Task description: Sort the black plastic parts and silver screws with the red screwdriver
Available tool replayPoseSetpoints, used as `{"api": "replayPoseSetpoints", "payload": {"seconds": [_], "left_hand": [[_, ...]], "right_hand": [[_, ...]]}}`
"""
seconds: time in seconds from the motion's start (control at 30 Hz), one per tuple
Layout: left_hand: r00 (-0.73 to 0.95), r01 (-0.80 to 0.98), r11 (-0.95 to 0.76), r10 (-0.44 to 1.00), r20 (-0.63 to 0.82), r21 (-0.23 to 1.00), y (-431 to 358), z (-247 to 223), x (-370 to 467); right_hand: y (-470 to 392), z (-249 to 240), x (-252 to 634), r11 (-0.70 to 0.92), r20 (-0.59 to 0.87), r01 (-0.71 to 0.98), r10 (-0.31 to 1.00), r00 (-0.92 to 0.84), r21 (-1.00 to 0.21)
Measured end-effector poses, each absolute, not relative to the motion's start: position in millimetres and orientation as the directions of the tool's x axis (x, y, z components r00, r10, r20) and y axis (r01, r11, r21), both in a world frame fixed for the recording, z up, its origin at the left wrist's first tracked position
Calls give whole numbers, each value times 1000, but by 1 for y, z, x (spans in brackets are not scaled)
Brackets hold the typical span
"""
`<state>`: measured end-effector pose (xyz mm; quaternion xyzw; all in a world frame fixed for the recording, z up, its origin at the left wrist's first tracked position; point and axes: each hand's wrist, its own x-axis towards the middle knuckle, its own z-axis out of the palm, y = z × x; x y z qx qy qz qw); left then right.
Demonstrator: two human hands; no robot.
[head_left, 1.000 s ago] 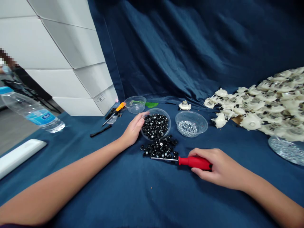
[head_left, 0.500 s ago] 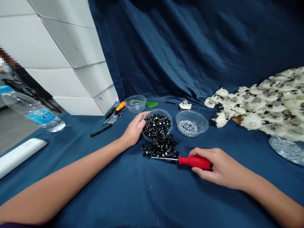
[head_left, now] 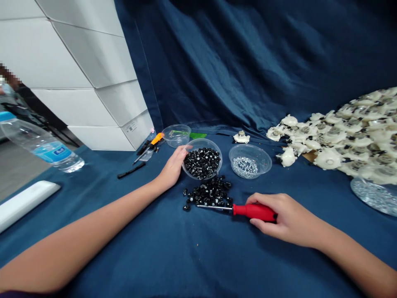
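Observation:
My left hand [head_left: 173, 166] curls around the left side of a clear plastic bowl [head_left: 197, 145], its fingertips at the rim. Inside the bowl lie many small black parts [head_left: 203, 163]. A loose pile of the same black parts [head_left: 209, 192] lies on the cloth just in front of it. My right hand [head_left: 277, 215] is closed around the red handle of a screwdriver [head_left: 243, 210]. The metal shaft points left and rests along the near edge of the pile.
A second clear bowl [head_left: 265, 163] holds silver screws. White plastic parts [head_left: 350, 142] are heaped at the right, beside a bag of metal pieces [head_left: 375, 196]. An orange-handled screwdriver [head_left: 157, 139], another clear bowl [head_left: 176, 142] and a water bottle [head_left: 51, 149] stand or lie at left.
The bowl has tipped back to a more level position and shifted slightly left, leaving some black parts on the cloth. My right hand and the screwdriver have stayed still.

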<state>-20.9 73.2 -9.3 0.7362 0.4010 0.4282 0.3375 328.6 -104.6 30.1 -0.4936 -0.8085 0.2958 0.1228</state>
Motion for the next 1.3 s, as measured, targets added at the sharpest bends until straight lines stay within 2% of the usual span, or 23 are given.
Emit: {"api": "replayPoseSetpoints", "payload": {"seconds": [0.27, 0.4, 0.5, 0.87, 0.97, 1.13, 1.3], "left_hand": [[199, 316, -434, 900, 388, 844, 67, -8, -21], [294, 336, -567, 821, 488, 752, 59, -5, -20], [351, 337, -610, 788, 506, 717, 56, -4, -19], [161, 281, -382, 923, 349, 880, 81, -14, -22], [202, 281, -418, 906, 372, 864, 76, -11, -21], [355, 308, -572, 811, 465, 760, 59, -2, -19], [289, 306, -508, 855, 430, 805, 64, -5, -19]], "right_hand": [[-104, 31, 329, 333, -96, 725, 872, -481, -602], [-106, 31, 329, 336, -89, 722, 872, -481, -605], [-107, 30, 329, 339, -87, 722, 872, -482, -604], [-105, 31, 329, 335, -96, 720, 869, -485, -608], [-106, 31, 329, 342, -90, 715, 866, -492, -610], [-106, 31, 329, 338, -96, 721, 868, -488, -605], [-106, 30, 329, 336, -96, 724, 870, -484, -603]]}}
